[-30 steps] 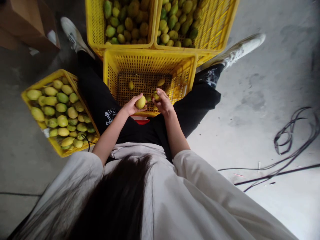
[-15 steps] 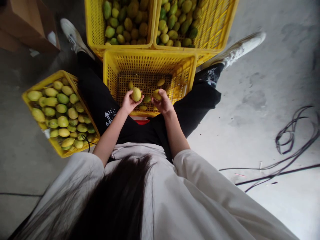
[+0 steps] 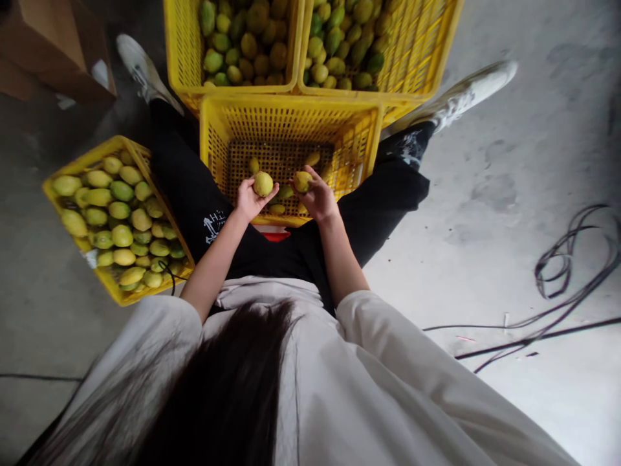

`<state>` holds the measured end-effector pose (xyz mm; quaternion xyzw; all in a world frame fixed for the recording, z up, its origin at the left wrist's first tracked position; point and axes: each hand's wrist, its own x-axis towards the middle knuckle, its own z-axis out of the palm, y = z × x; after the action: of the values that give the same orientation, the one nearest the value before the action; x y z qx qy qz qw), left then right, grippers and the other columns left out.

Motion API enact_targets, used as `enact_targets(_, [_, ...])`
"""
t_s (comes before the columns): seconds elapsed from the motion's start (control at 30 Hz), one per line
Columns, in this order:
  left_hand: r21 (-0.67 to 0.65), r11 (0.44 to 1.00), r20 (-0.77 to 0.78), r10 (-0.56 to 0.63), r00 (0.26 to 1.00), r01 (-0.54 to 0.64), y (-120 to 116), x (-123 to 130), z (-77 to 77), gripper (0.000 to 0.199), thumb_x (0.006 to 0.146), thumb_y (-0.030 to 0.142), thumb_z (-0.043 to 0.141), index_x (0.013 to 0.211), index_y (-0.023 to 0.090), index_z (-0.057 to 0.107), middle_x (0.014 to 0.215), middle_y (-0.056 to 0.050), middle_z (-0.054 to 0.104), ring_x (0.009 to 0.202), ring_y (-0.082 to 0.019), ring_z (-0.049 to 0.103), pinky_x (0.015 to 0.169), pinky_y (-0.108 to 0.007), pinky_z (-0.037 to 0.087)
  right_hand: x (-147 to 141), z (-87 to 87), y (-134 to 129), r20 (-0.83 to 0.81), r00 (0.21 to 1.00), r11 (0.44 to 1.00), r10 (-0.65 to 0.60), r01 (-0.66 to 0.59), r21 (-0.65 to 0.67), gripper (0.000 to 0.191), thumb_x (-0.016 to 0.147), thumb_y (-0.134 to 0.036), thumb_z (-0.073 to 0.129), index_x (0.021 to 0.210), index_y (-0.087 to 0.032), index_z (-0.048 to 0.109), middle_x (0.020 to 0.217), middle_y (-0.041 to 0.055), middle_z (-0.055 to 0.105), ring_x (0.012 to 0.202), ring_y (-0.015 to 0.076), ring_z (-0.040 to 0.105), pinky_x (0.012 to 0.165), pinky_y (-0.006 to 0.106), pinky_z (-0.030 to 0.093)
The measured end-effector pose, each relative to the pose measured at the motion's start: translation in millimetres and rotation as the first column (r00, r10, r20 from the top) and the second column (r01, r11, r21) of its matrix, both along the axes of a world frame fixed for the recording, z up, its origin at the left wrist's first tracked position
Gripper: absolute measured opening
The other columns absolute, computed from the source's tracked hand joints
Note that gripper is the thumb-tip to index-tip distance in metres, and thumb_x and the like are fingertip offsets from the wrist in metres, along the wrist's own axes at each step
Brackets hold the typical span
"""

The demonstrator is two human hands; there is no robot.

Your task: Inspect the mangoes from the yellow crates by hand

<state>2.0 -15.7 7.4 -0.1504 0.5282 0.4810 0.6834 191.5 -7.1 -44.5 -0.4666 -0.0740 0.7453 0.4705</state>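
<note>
A yellow lemon [image 3: 263,184] rests in my left hand [image 3: 249,200], on the upturned palm with the fingers beneath it. My right hand [image 3: 322,198] holds a second lemon [image 3: 302,182], yellow with a darker patch, against its fingers. Both hands are above the near part of a yellow plastic crate [image 3: 291,103] between my legs. On that crate's mesh floor lie several loose lemons, among them a yellowish one [image 3: 313,158] at the back and a greener one [image 3: 286,192] between my hands.
To the left stands a tilted yellow crate [image 3: 107,285] full of lemons. Two more crates, a left one [image 3: 182,52] and a right one [image 3: 417,48], hold greener fruit ahead. A cardboard box [image 3: 48,39] is at upper left, and black cables [image 3: 577,294] lie on the floor at right.
My right hand's fingers have loosened and its lemon has turned, now showing more of its surface. In my left hand the lemon has turned and shifted slightly left.
</note>
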Motion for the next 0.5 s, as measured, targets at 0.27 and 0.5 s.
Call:
enact_targets(0.27, [-0.036,0.998,-0.086,-0.062,0.994,0.059,-0.4,-1.9,-15.7,0.023,0.092,0.032,0.082,0.113,0.028,0.073,0.094,0.0,0.074,0.079,-0.012,0.075,0.072,-0.018,0.061,-4.5,-12.9,-0.7,0.148,0.988,0.997,-0.052,0.059,-0.043,0.027,0.089,-0.047,0.086,0.099,-0.029,0.07,0.089,-0.0033,0.077,0.102,0.0191,0.078,0.087,0.032,0.069])
enact_targets(0.5, [-0.047,0.998,-0.057,0.037,0.998,-0.039,0.5,-6.0,-15.4,0.032,0.106,0.047,0.058,0.118,0.022,0.073,0.089,-0.005,0.075,0.087,-0.019,0.077,0.071,-0.025,0.062,9.3,-26.6,1.0,0.205,0.969,0.981,-0.136,0.161,-0.107,0.055,0.089,-0.081,0.072,0.097,-0.026,0.068,0.083,0.0004,0.072,0.082,0.0211,0.077,0.059,0.03,0.064])
